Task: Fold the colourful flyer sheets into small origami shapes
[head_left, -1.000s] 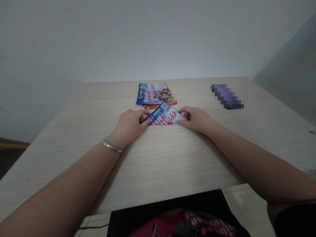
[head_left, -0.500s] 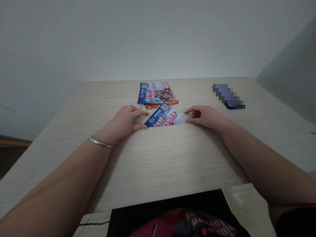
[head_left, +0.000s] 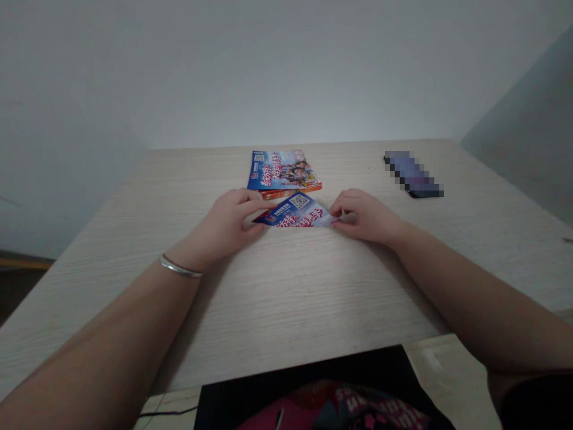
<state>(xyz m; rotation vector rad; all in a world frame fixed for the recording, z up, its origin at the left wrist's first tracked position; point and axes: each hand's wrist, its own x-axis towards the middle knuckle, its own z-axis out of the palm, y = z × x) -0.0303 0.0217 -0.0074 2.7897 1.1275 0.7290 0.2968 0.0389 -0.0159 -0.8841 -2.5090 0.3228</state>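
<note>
Both forearms extend forward over the light wood-grain worktop and converge toward its middle. The left hand rests palm-down, wrist low, with a silver bracelet around the wrist; its thumb and forefinger are closed on the left corner of a folded leaflet. The right hand mirrors this pose, with fingers curled and thumb and forefinger pinched on the right corner of the same leaflet. The leaflet is folded into a flat triangular shape, printed in blue with red and white lettering and a QR code on its upper face. It lies between the two hands at the centre of the worktop, its near edge on or very close to the surface; whether the far point is raised cannot be determined. Just beyond it, close to its far point, lies a small stack of similar printed leaflets, flat on the worktop. Well apart, toward the far right of the worktop, lies a dark oblong object, blurred beyond identification.
</note>
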